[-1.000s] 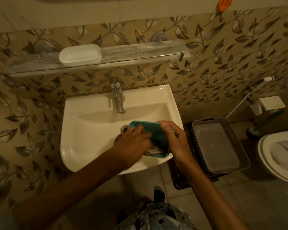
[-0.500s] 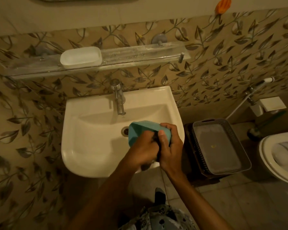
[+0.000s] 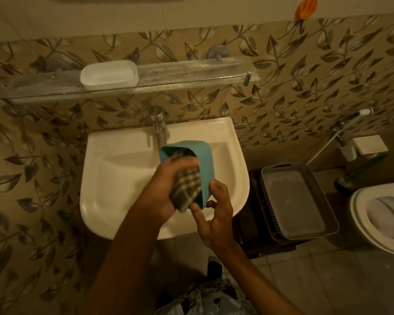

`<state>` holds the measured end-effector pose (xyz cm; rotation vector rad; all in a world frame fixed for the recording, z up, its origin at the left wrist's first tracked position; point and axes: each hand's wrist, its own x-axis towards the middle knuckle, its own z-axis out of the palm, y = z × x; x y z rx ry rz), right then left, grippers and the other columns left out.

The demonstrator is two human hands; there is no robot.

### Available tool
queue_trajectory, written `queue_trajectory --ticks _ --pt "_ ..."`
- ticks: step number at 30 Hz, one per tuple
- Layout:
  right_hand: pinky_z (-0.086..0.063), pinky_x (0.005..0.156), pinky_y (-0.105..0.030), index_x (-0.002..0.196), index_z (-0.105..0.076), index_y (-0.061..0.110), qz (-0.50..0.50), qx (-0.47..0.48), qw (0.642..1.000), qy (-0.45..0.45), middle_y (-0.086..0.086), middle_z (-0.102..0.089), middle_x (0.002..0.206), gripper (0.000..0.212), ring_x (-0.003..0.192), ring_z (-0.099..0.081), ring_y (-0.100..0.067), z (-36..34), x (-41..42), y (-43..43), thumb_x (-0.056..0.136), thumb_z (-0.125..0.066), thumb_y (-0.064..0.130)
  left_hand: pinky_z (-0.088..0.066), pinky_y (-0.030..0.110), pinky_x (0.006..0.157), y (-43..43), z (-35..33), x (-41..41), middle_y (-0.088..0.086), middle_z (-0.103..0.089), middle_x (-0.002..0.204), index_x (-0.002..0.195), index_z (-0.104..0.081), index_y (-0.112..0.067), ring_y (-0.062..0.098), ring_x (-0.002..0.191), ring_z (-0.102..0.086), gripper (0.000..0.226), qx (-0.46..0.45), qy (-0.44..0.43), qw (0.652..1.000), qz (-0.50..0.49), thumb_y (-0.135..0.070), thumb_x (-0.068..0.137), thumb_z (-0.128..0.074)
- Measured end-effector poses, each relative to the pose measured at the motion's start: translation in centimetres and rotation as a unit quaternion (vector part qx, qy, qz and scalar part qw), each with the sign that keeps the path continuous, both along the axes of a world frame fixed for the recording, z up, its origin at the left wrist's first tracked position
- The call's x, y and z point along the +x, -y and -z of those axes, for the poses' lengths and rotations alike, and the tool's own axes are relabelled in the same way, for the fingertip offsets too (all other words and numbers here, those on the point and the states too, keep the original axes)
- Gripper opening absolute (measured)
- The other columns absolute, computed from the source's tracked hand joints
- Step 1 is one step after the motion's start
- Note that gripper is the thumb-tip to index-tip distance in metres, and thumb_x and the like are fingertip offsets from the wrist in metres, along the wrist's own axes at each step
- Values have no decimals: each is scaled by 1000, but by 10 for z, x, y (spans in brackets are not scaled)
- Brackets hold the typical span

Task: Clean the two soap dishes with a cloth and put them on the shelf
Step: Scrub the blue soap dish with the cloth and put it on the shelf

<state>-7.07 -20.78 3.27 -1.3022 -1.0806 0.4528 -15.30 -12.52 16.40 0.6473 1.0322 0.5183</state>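
Over the sink [image 3: 114, 160], the teal soap dish [image 3: 205, 160] is gripped by the right hand [image 3: 214, 214]; the checked cloth [image 3: 187, 189] is clutched inside it by the left hand [image 3: 166, 189].

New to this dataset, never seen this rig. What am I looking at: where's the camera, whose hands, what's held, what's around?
There is no robot. One wide-angle camera on a person's head looks down at their bare hands over a white sink. The left hand presses a checked cloth into a teal soap dish; the right hand steadies that dish from below. A white soap dish already sits on the glass shelf above the tap. A grey basket and a toilet are to the right.
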Motion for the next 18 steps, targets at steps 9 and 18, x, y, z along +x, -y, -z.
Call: queue_trajectory --ticks 9,18 --pt "-58 80 -49 140 -34 16 -273 -99 809 -512 -19 -50 138 108 121 -57 -29 -38 48 1 60 -60 82 -49 20 89 19 13 -10 -10 -60 119 121 -51 -34 4 108 -56 50 537 -230 770 257 -22 77 -71" --pt "-57 87 -40 134 -50 5 -407 -193 617 -646 -22 -67 114 71 100 -67 -31 -52 65 -4 72 -77 28 -49 34 76 34 25 -36 0 -66 117 117 -61 -32 21 104 -61 52 687 -299 459 478 -12 71 -48"
